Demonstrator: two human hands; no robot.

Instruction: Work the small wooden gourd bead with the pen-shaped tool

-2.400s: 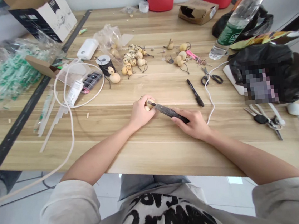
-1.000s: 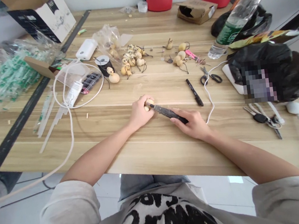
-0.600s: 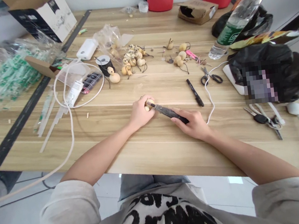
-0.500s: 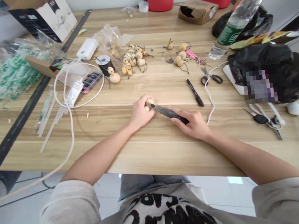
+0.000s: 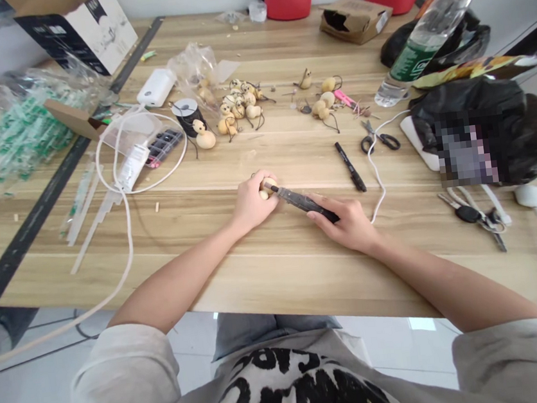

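Note:
Near the middle of the table my left hand is closed around a small pale gourd; my fingers cover part of it. My right hand grips a dark pen-shaped tool, pointing left, with its narrow tip at the gourd's surface. What kind of tool it is I cannot make out. A white cable runs from beside my right hand toward the back right. Beyond my hands lies a cluster of small gourds with dark cords, some with dark marks. More gourds lie further right.
A black marker and scissors lie to the right, near keys, a black bag and a water bottle. Leftward are a cord spool, a looped white cable, glue sticks and green-white plastic packets.

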